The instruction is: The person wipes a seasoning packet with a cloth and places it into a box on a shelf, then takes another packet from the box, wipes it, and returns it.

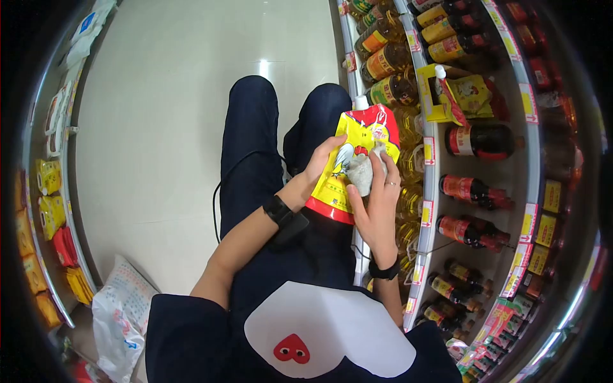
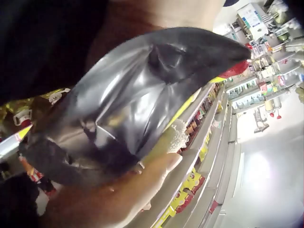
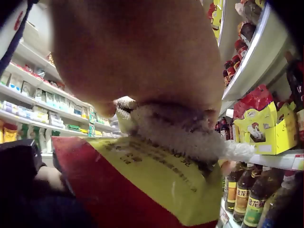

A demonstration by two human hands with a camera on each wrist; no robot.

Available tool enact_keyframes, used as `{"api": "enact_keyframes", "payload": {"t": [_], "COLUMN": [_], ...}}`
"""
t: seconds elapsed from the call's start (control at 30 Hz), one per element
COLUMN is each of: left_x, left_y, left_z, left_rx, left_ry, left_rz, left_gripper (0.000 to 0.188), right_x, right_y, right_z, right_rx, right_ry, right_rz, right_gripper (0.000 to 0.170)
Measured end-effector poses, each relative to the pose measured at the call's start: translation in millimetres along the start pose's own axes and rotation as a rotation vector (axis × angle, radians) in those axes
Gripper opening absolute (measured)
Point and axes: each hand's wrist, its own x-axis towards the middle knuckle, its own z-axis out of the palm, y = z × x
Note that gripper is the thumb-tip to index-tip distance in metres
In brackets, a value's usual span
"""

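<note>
"Pouch (image 1: 345, 155) first: where is it?"

"Between the two hands, above the dark trousers (image 1: 249, 124), its white cap (image 1: 361, 103) pointing away from the body. The left hand (image 1: 321, 159) grips one long edge, thumb over the printed front; the other fingers are probably behind."

"Why by the edge?"

"Likely to leave most of the front uncovered, and to brace a soft pack that would fold if pressed."

"And the right fingers?"

"Closed in narrow around a bunched grey-white cloth (image 1: 361, 177). The right hand (image 1: 377, 207) holds it against the pouch's front; I'd guess the bunching makes a thicker pad."

"Do the knees prop the pouch up?"

"They're bent, but I can't tell whether it touches them."

"Farther out?"

"Oil bottles (image 1: 387, 62) stand on the right-hand shelves (image 1: 430, 185). One level up, a yellow box (image 3: 280, 130) holds another capped pouch (image 1: 476, 94), its front cut away, presumably for easy reach. A white plastic bag (image 1: 120, 319) sits at the left, on the floor (image 1: 159, 127)."
</note>
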Motion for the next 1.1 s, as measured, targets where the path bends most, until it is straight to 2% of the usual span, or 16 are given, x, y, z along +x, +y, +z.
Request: {"api": "enact_keyframes", "payload": {"t": [0.17,0.23,0.3,0.37,0.4,0.5,0.53,0.57,0.67,0.8,0.83,0.9,0.97,1.03,1.1], "left_x": [6.7,7.8,11.0,11.3,12.2,12.1,11.7,11.4,13.7,13.6,11.6,10.7,8.9,5.1,1.3], "left_y": [-7.2,-10.0,-13.5,-15.7,-16.0,-19.9,-21.8,-20.6,-17.5,-22.2,-23.8,-27.0,-21.7,-16.7,-18.8], "left_z": [-15.2,-16.4,-21.3,-11.8,-17.3,-23.7,-16.0,-18.5,-19.7,-34.1,-30.8,-25.5,-25.2,-29.4,-34.5], "left_rx": [0.05,0.013,0.009,-0.023,-0.027,-0.012,0.038,0.04,0.146,0.129,0.135,0.176,0.161,0.056,0.045], "left_ry": [0.038,-0.023,-0.046,-0.057,-0.115,-0.143,-0.041,-0.04,0.038,-0.126,-0.138,0.001,-0.042,-0.244,-0.192], "left_rz": [-0.015,0.034,0.023,0.027,0.02,0.042,0.079,0.075,0.091,0.095,0.085,0.122,0.112,0.027,0.054], "left_gripper": [0.052,0.055,0.057,0.057,0.058,0.057,0.054,0.054,0.048,0.048,0.048,0.049,0.05,0.05,0.051], "right_x": [6.1,11.8,18.7,24.6,27.4,31.1,30.6,27.8,21.1,13.8,11.7,11.4,11.4,10.2,10.6], "right_y": [7.9,10.6,17.7,23.5,23.7,23.9,30.1,33.1,37.1,39.9,41.1,43.6,41.3,29.3,16.8], "right_z": [0.1,-3.3,-6.0,-6.2,-9.6,-7.8,1.8,9.3,26.9,22.6,20.9,15.8,11.1,1.3,-4.6], "right_rx": [0.095,0.129,0.131,0.286,0.245,0.261,0.237,0.15,0.092,0.115,0.109,0.102,0.129,0.129,0.14], "right_ry": [0.065,0.023,0.042,0.216,0.267,0.289,0.254,0.196,0.185,0.167,0.182,0.134,0.135,0.08,0.079], "right_rz": [0.007,-0.092,-0.107,-0.037,-0.023,0.015,-0.006,-0.025,-0.043,-0.002,0.0,-0.033,-0.04,-0.075,-0.098], "right_gripper": [0.051,0.051,0.055,0.059,0.062,0.06,0.06,0.059,0.055,0.056,0.056,0.056,0.055,0.054,0.053]}}
